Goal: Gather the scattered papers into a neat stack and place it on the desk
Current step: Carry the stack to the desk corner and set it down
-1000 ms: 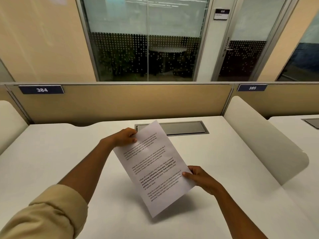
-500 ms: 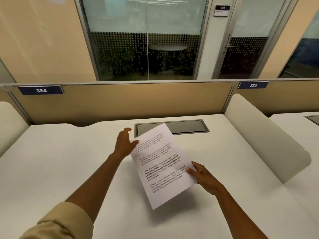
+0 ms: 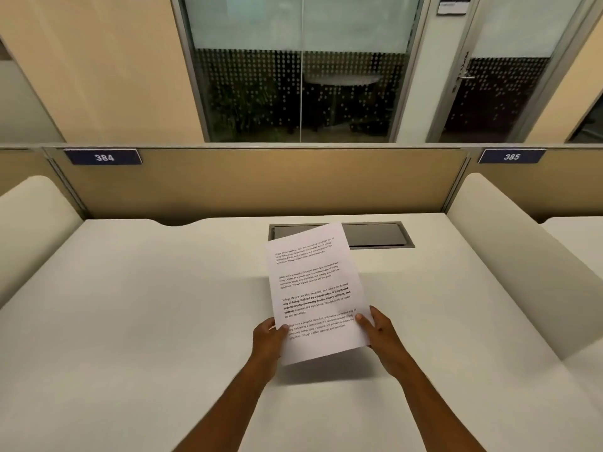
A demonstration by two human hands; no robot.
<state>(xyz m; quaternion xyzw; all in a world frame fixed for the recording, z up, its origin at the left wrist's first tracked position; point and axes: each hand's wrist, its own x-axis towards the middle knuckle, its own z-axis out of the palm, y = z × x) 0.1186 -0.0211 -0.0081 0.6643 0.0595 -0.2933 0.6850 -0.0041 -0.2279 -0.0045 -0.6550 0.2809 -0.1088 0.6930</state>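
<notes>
Two hands now grip the paper (image 3: 315,295) at its near end. Half a second ago we saw the left hand (image 3: 268,337) open beside the sheet's upper left edge; it has since dropped to the lower left edge. The right hand (image 3: 378,331) has stayed on the lower right edge. The page, tilted clockwise before, now stands closer to straight, with its far end over the desk's cable hatch (image 3: 375,234).

Left hand — thumb on the printed face, remaining fingers hidden behind the page, pinching it. Right hand — same pinch, thumb on top at the opposite edge. We cannot tell whether one sheet or several are held; only one printed face shows. The paper is held above the desk (image 3: 146,321), casting a shadow below its near edge.

Materials and shapes: the paper is thin, white and rectangular, printed with four blocks of black text, the third partly bold. The desk is matte, off-white and smooth. The hatch is a dark grey rectangular panel set flush in a metal frame. Two rounded cream dividers (image 3: 509,256) flank the desk. Two navy number plates show on the tan partition (image 3: 261,181): 384 (image 3: 103,157) and 385 (image 3: 511,156).
</notes>
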